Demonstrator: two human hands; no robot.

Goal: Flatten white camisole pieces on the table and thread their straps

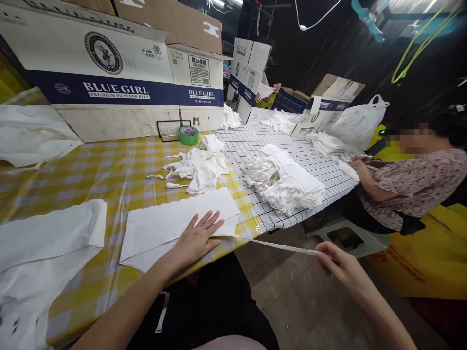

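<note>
A folded white cloth piece (pixel 156 223) lies flat on the yellow checked tablecloth in front of me. My left hand (pixel 199 236) rests on its right part, palm down with the fingers spread. From the cloth's right end a thin white strap (pixel 280 246) runs out past the table edge. My right hand (pixel 335 262) pinches the far end of this strap in the air, and the strap is drawn nearly straight. Just beyond the cloth sits a small heap of white cloth pieces with straps (pixel 202 167).
A stack of folded white pieces (pixel 284 180) lies on the grid-patterned cloth. More white fabric (pixel 51 243) is at left. Behind stand a large beer carton (pixel 127 82) and green tape (pixel 188 135). A co-worker (pixel 412 180) sits at right, hands on white cloth.
</note>
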